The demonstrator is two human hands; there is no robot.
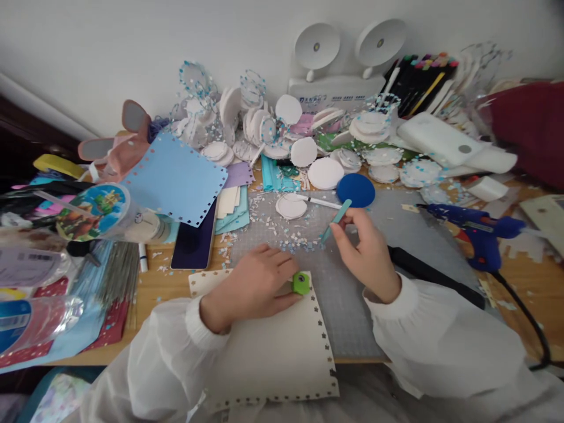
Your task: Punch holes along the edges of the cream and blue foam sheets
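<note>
My left hand (255, 288) is closed on a small green craft punch (301, 283), its thumb and fingers around the near side. Under it lies a cream sheet of paper (273, 358) with small flower-shaped holes along its edges. My right hand (368, 249) pinches teal tweezers (338, 216), tips pointing down at a scatter of tiny blue and white paper bits (302, 242) on the grey cutting mat (352, 329). A white pen (321, 202) lies just beyond the tweezers, beside a round blue disc (356, 190).
White paper discs (326, 173) pile up along the wall. At right lies a blue glue gun (480, 226) with its cord, near a black-handled tool (434, 276). To the left are a punched blue sheet (176, 176), a dark phone (194, 244) and a lidded cup (103, 211).
</note>
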